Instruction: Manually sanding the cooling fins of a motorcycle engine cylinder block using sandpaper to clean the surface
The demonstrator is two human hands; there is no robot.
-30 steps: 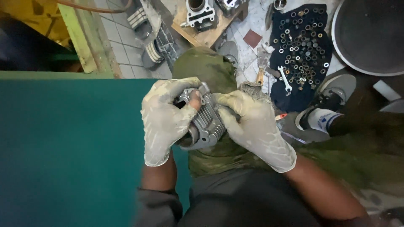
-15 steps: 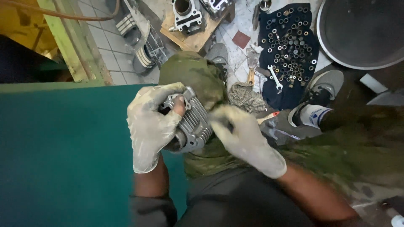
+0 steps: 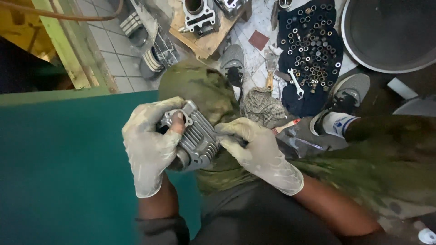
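- The left hand [image 3: 150, 145], in a soiled pale glove, wraps around the finned metal cylinder [image 3: 193, 138], its thumb pressed on the top flange.
- The right hand [image 3: 259, 152], gloved the same way, grips the cylinder's other side, fingertips curled against the fins.
- The cylinder sits between the 2 hands, held in the air above the person's lap, tilted with its fins running diagonally.
- Just beneath it are the camouflage trousers [image 3: 204, 90] covering the knee.
- A green tabletop [image 3: 59, 168] fills the area to the left, beside the left forearm.
- On the floor past the knee lies a crumpled rag [image 3: 262, 106], with a spanner [image 3: 295, 84] near it.
- The spanner rests on a dark cloth [image 3: 313, 54] strewn with many small nuts and bushings.
- A large round metal pan [image 3: 390, 31] stands at the top right.
- A wooden board [image 3: 206, 34] at the top carries another engine cylinder block [image 3: 198, 16].
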